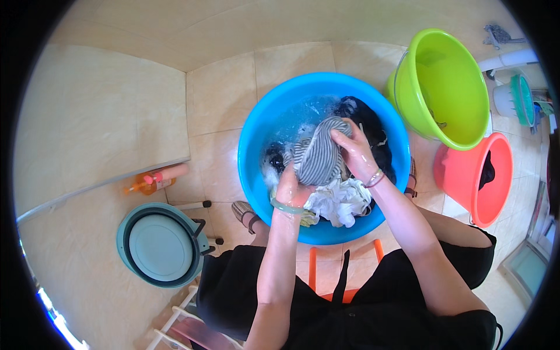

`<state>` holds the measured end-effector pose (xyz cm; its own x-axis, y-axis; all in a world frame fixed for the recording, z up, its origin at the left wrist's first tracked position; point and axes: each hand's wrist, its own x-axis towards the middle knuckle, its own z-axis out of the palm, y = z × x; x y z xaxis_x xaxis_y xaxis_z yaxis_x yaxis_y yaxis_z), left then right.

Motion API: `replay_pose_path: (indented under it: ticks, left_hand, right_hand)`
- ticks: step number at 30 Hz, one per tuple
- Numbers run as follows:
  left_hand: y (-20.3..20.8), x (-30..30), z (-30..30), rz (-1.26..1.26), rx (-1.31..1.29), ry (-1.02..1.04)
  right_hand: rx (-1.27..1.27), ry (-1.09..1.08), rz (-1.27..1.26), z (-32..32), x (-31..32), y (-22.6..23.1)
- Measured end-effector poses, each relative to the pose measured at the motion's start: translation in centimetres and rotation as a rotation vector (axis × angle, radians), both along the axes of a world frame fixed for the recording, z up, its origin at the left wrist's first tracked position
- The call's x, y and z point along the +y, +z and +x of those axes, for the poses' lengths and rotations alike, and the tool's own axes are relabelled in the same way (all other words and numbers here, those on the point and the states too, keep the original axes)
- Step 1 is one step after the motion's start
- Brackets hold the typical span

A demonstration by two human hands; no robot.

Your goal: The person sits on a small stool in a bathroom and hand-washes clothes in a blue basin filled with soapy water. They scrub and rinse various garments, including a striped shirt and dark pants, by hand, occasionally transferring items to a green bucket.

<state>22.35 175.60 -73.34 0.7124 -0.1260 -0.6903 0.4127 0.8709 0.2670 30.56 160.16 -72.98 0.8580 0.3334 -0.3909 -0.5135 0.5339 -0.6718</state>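
Over a large blue basin [248, 157] of sudsy water I hold a grey-and-white striped cloth [319, 156], bunched up and wet. My left hand [291, 188] cups its lower left side, its fingers partly hidden behind the fabric. My right hand [357, 153] grips the upper right part, thumb on the front. White cloth [338, 201] lies crumpled in the basin just below the striped one. Dark wet fabric [379, 149] rests along the basin's right side, and another dark piece [273, 156] shows at the left among foam. A green bangle circles my left wrist.
A lime-green bucket [449, 87] and a coral-pink bucket [496, 181] with dark cloth stand to the right. On the left are a collapsible teal basin [160, 245] and bottles [154, 179] near the wall. My feet flank the blue basin, an orange stool [313, 268] beneath me.
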Motion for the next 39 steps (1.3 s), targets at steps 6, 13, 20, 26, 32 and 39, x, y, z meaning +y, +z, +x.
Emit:
replay_pose_path:
  ticks: [6,13,20,26,32,39]
  left_hand:
    - [2.7,-1.8,-0.8,-0.161,-0.073,-0.005]
    - [4.4,-2.4,-0.2,0.246,-0.128,-0.237]
    - [5.8,-1.3,-3.9,-0.117,-0.242,0.029]
    - [10.3,-5.0,-3.5,0.126,-0.230,0.161]
    - [12.3,-7.3,-2.2,1.045,-0.234,0.382]
    - [14.0,-6.3,-2.6,1.788,-0.792,0.112]
  right_hand:
    - [0.179,0.260,0.310,-2.1,-0.5,1.6]
    - [0.069,0.328,0.121,-3.3,-2.3,4.2]
    - [-0.004,-0.028,-0.106,-4.7,0.3,6.9]
    - [-0.232,-0.086,0.004,-7.0,0.8,8.9]
    - [0.010,-0.138,0.156,-8.0,1.6,10.5]
    - [0.325,-0.023,0.479,-7.8,0.6,11.4]
